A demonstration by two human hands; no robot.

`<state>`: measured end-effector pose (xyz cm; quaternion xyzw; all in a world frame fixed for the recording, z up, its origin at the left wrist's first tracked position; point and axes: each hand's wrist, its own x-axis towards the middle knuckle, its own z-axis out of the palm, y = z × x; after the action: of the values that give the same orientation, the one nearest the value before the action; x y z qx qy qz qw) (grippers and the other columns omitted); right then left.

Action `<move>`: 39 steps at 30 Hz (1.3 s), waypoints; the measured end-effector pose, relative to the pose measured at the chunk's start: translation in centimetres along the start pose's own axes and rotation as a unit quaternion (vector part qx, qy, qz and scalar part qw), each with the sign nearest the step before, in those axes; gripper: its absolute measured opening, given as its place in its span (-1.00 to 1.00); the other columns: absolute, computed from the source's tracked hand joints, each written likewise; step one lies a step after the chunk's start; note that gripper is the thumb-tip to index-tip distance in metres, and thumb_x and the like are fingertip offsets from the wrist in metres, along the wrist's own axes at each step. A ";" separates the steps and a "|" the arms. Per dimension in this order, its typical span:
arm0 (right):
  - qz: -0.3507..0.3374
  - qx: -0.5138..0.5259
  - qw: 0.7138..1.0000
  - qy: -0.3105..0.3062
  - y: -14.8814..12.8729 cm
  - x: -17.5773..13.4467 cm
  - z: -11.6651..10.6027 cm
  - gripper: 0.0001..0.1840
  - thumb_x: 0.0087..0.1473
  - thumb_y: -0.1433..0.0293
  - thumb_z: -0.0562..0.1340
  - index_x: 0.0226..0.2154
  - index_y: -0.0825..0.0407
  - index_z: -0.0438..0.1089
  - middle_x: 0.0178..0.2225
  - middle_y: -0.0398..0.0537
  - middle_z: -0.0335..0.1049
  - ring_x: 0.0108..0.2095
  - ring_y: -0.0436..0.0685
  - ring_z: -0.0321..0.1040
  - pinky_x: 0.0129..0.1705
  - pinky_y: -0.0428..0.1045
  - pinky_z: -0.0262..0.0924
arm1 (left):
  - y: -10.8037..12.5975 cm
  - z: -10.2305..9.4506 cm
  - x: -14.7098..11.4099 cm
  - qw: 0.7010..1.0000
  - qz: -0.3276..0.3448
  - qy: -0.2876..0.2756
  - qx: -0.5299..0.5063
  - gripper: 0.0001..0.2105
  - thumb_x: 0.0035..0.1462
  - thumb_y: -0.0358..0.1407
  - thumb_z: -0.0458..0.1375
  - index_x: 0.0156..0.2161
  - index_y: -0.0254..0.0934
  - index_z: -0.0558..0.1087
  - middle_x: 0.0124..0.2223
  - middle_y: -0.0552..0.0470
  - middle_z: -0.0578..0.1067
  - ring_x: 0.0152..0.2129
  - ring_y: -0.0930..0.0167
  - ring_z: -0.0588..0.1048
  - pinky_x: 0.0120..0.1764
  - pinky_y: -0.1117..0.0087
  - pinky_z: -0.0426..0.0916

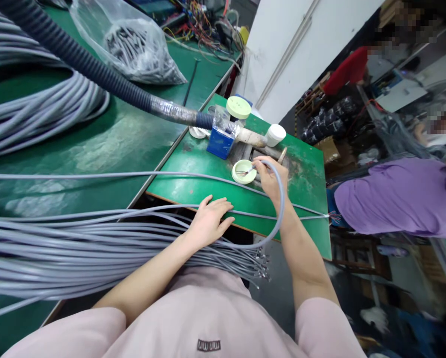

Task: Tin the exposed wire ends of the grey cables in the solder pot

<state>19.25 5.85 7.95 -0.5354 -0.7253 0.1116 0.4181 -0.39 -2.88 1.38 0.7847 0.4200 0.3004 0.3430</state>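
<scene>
My right hand [273, 180] is closed round a grey cable [281, 209] near its stripped end. The bared wires [244, 173] reach into a small pale-green tub [238, 178] on the green bench. From that hand the cable loops down and runs back to the left. My left hand [211, 221] lies palm down with fingers spread, over the cables at the bench's front edge. Beneath it a thick bundle of grey cables [96, 248] stretches leftward, its cut ends gathered below the bench. Two separate cables cross the bench and end at its right edge with bared wires.
An extraction hose [107, 82] ends above the bench, beside a blue box [221, 142]. Behind are a pale-green lid [238, 107] and a white jar [275, 134]. A plastic bag of cable pieces [133, 49] lies at the upper left. A person in purple [398, 199] sits right.
</scene>
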 end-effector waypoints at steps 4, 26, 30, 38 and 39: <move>-0.014 -0.025 1.000 -0.010 -0.4 0.2 0.3 -0.78 0.16 0.26 0.15 -0.37 -0.03 0.49 -0.37 -0.14 0.51 -0.33 0.07 0.43 -0.22 -0.05 0.25 | 0.0 0.0 0.0 1.000 0.002 -0.002 0.009 -0.73 0.15 -0.30 0.11 -0.03 -0.24 0.45 0.04 -0.14 0.52 0.11 0.20 0.37 0.22 -0.03 -0.03; -0.020 -0.051 0.995 0.086 0.7 1.3 -3.8 -0.74 0.20 0.21 0.13 -0.30 -0.01 0.46 -0.34 -0.10 0.51 -0.32 0.09 0.46 -0.19 -0.02 0.28 | 0.2 -0.3 0.1 0.999 0.003 -0.027 0.021 -0.73 0.17 -0.29 0.09 -0.03 -0.29 0.44 0.04 -0.16 0.51 0.13 0.15 0.36 0.22 -0.08 -0.03; -0.008 -0.067 0.990 0.121 3.5 2.3 -5.3 -0.70 0.20 0.18 0.10 -0.32 0.01 0.44 -0.38 -0.11 0.49 -0.35 0.07 0.46 -0.22 -0.02 0.30 | 0.3 -0.3 0.1 0.999 0.009 -0.028 0.043 -0.73 0.20 -0.28 0.07 -0.02 -0.29 0.43 0.04 -0.14 0.51 0.13 0.18 0.35 0.23 -0.06 -0.01; 0.016 -0.116 0.988 0.106 8.2 4.0 -5.0 -0.73 0.17 0.24 0.11 -0.40 0.03 0.42 -0.44 -0.14 0.49 -0.42 0.05 0.45 -0.24 -0.03 0.30 | 0.1 -0.3 0.3 0.999 0.014 -0.011 0.047 -0.73 0.26 -0.27 0.01 -0.02 -0.32 0.43 0.00 -0.13 0.54 0.09 0.22 0.40 0.21 -0.03 0.06; 0.017 -0.118 0.988 0.102 8.5 4.1 -4.8 -0.73 0.17 0.24 0.11 -0.40 0.03 0.42 -0.44 -0.14 0.49 -0.42 0.06 0.45 -0.24 -0.03 0.30 | 0.1 -0.3 0.3 0.999 0.014 -0.009 0.046 -0.73 0.26 -0.27 0.00 -0.02 -0.32 0.43 0.00 -0.13 0.54 0.09 0.22 0.41 0.21 -0.03 0.07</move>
<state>28.23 11.48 7.77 -0.6019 -0.6775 -0.0231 0.4221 -0.37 -2.56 1.69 0.8084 0.4189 0.2785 0.3056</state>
